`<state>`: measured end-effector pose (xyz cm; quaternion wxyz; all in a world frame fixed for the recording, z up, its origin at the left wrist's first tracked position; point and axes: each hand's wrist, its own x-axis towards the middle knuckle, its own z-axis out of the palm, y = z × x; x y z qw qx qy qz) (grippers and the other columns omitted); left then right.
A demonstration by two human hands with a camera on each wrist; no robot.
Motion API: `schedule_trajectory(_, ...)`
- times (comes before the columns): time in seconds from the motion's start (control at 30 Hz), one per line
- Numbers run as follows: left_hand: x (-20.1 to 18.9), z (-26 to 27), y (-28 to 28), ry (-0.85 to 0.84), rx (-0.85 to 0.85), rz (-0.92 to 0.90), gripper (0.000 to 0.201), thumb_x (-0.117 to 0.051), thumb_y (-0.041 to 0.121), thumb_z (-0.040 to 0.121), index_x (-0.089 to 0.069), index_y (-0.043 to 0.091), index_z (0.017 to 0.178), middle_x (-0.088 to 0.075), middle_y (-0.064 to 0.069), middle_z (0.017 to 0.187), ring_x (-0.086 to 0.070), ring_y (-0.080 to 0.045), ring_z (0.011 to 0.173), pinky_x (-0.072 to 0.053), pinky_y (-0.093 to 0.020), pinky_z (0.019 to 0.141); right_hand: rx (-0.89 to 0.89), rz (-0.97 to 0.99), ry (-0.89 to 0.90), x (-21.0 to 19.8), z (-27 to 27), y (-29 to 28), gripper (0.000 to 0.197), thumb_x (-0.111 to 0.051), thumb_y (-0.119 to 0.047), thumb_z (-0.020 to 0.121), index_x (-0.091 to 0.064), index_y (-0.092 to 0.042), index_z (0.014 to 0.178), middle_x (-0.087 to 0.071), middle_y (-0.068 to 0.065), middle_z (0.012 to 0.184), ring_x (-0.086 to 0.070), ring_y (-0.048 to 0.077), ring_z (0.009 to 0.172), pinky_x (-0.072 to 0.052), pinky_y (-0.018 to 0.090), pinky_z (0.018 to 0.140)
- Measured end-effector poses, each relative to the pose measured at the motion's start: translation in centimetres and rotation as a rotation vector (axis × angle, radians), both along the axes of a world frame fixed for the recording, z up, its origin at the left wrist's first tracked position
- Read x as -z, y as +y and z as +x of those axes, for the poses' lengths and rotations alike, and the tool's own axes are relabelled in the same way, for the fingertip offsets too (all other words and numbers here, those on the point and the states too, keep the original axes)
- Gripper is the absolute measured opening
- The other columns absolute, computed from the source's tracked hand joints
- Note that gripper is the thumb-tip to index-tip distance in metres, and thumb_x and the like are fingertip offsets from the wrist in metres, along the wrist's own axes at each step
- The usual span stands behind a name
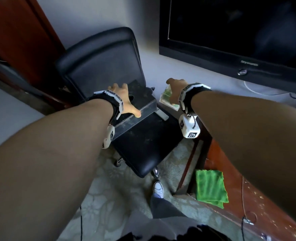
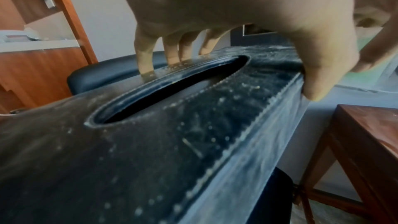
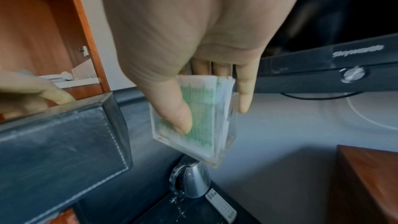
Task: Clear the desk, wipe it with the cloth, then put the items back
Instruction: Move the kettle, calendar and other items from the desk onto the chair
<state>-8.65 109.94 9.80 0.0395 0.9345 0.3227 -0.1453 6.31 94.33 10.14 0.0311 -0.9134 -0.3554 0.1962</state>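
My left hand (image 1: 127, 101) grips a dusty black leather tissue box (image 1: 143, 94) from above, thumb on its near side and fingers over the far edge. The box is over the black chair seat (image 1: 143, 150); I cannot tell whether it rests there. The left wrist view shows the tissue box (image 2: 150, 142) with its oval slot, held by that hand (image 2: 241, 74). My right hand (image 1: 174, 91) pinches a clear acrylic holder (image 1: 166, 96) of green-and-white papers. In the right wrist view the holder (image 3: 204, 134) hangs tilted in that hand (image 3: 212, 116). A green cloth (image 1: 210, 186) lies on the wooden desk (image 1: 248, 197).
A white remote (image 1: 161, 114) lies on the chair seat beside a silver metal object (image 3: 191, 181). A large black TV (image 1: 230, 32) hangs on the wall above the desk's far end. Wooden cabinetry (image 1: 13, 40) stands on the left. My shoe (image 1: 158, 187) is on the patterned carpet.
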Motion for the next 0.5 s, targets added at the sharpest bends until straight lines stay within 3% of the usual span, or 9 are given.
schedule_trajectory(0.1, 1.2, 2.0, 1.9, 0.028, -0.028, -0.011, 0.108, -0.075, 0.073, 0.039, -0.038, 0.018, 0.124, -0.043, -0.012, 0.121, -0.045, -0.035, 0.115, -0.048, -0.047, 0.083, -0.024, -0.034, 0.029, 1.4, 2.4, 2.6, 0.068, -0.067, -0.013, 0.071, -0.042, -0.011, 0.134, -0.056, 0.014, 0.113, -0.060, 0.034, 0.092, -0.057, 0.044, 0.077)
schedule_trajectory(0.2, 2.7, 3.6, 3.8, 0.040, -0.054, -0.021, 0.110, -0.076, 0.072, 0.038, -0.037, 0.017, 0.125, -0.043, -0.012, 0.121, -0.044, -0.034, 0.115, -0.048, -0.046, 0.083, -0.035, -0.029, 0.056, 2.5, 4.2, 5.1, 0.065, -0.067, -0.011, 0.075, -0.040, -0.007, 0.134, -0.054, 0.016, 0.114, -0.059, 0.034, 0.094, -0.055, 0.042, 0.076)
schedule_trajectory(0.4, 6.5, 5.8, 6.9, 0.083, -0.070, -0.048, 0.115, -0.072, 0.074, 0.033, -0.035, 0.017, 0.126, -0.041, -0.010, 0.119, -0.043, -0.033, 0.114, -0.048, -0.049, 0.087, -0.046, -0.012, 0.114, 6.4, 6.6, 8.6, 0.061, -0.059, -0.007, 0.078, -0.038, -0.012, 0.135, -0.055, 0.013, 0.112, -0.061, 0.033, 0.092, -0.057, 0.045, 0.077)
schedule_trajectory(0.5, 9.8, 6.0, 8.3, 0.101, -0.068, -0.098, 0.118, -0.075, 0.073, 0.034, -0.033, 0.017, 0.130, -0.041, -0.011, 0.124, -0.041, -0.034, 0.118, -0.047, -0.051, 0.090, -0.050, -0.014, 0.125, 10.0, 7.4, 9.5, 0.053, -0.057, -0.015, 0.084, -0.037, -0.013, 0.133, -0.057, 0.011, 0.102, -0.059, 0.032, 0.086, -0.048, 0.033, 0.061)
